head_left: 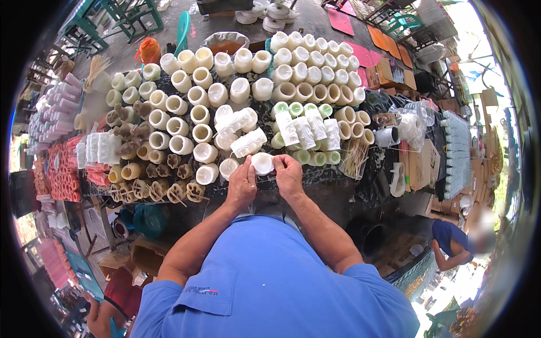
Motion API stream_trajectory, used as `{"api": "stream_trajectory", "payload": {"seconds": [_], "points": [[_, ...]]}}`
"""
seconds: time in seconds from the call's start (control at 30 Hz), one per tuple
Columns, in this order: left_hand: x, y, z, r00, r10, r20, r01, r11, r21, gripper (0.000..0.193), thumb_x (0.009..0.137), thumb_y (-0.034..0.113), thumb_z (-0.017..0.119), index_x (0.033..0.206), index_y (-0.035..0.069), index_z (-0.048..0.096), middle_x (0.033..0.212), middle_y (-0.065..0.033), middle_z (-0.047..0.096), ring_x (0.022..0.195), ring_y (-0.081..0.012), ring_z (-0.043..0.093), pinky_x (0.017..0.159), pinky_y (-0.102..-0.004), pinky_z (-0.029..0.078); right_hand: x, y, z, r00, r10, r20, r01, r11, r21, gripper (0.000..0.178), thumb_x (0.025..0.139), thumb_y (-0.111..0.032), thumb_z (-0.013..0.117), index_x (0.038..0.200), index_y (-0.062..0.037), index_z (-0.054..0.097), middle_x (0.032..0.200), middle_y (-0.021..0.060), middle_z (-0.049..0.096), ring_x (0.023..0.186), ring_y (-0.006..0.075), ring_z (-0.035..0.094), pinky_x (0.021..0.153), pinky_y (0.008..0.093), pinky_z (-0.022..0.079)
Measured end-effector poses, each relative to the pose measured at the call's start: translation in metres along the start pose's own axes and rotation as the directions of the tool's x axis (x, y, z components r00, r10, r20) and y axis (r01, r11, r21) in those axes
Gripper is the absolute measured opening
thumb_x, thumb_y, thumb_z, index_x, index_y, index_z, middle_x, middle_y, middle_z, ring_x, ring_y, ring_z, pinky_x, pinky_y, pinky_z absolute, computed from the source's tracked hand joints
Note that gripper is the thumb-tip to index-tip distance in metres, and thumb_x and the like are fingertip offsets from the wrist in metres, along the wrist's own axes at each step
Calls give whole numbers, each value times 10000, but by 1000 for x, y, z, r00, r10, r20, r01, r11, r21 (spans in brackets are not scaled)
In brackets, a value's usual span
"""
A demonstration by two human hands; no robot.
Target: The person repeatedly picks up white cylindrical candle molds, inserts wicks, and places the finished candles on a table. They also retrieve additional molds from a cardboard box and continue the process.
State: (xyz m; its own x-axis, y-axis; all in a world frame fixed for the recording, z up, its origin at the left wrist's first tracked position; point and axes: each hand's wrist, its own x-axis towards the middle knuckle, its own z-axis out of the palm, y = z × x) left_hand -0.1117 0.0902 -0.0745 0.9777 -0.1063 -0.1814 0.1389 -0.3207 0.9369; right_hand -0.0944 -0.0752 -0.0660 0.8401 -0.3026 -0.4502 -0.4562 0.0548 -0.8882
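At the near edge of the table, a round white wax candle (262, 164) is held between my two hands, its pale top facing up. Fingers of my left hand (242, 183) press against its left side. My right hand (289, 175) pinches the rim on the opposite side. Just beyond lie white carved-looking candles (248, 143) on their sides. Cream hollow candle cups (207, 173) stand close to my left hand. Past my right hand are pale green candles (302, 156) with white patterned ones (315, 124) lying across them.
Rows of cream cups (320, 92) fill the far table. Brown shaped pieces (171, 192), red cups (63, 169) and pink stacks (53, 115) stand left. Thin sticks (354, 160), plastic bags (414, 125) and cardboard (421, 163) lie right. One person (453, 242) is at right, another (115, 298) at lower left.
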Motion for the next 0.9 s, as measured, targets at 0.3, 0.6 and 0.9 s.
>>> {"api": "stream_trajectory", "payload": {"seconds": [0.3, 0.6, 0.9], "points": [[0, 33, -11, 981, 193, -6, -185, 952, 243, 306, 1072, 191, 533, 1189, -59, 665, 921, -278, 719, 832, -472, 710, 747, -507, 564, 10, -12, -6, 975, 14, 221, -29, 998, 64, 345, 1015, -316, 769, 997, 29, 773, 923, 51, 742, 768, 90, 618, 711, 256, 514], [-1, 7, -2, 984, -25, -177, 43, 994, 98, 296, 1037, 215, 565, 903, -31, 662, 700, -222, 663, 652, -381, 679, 613, -464, 532, 16, -1, -15, 999, 10, 31, -5, 986, -167, 370, 1029, -311, 744, 900, 36, 752, 709, 35, 695, 574, 96, 610, 527, 286, 525], [6, -21, 4, 963, -256, -83, 251, 966, -67, 367, 1035, 250, 507, 864, -33, 666, 600, -107, 645, 502, -193, 639, 515, -370, 516, 14, 13, -15, 994, -109, 9, 106, 939, -326, 429, 1053, -311, 704, 803, 37, 709, 630, 76, 665, 491, 122, 593, 488, 324, 492]]}}
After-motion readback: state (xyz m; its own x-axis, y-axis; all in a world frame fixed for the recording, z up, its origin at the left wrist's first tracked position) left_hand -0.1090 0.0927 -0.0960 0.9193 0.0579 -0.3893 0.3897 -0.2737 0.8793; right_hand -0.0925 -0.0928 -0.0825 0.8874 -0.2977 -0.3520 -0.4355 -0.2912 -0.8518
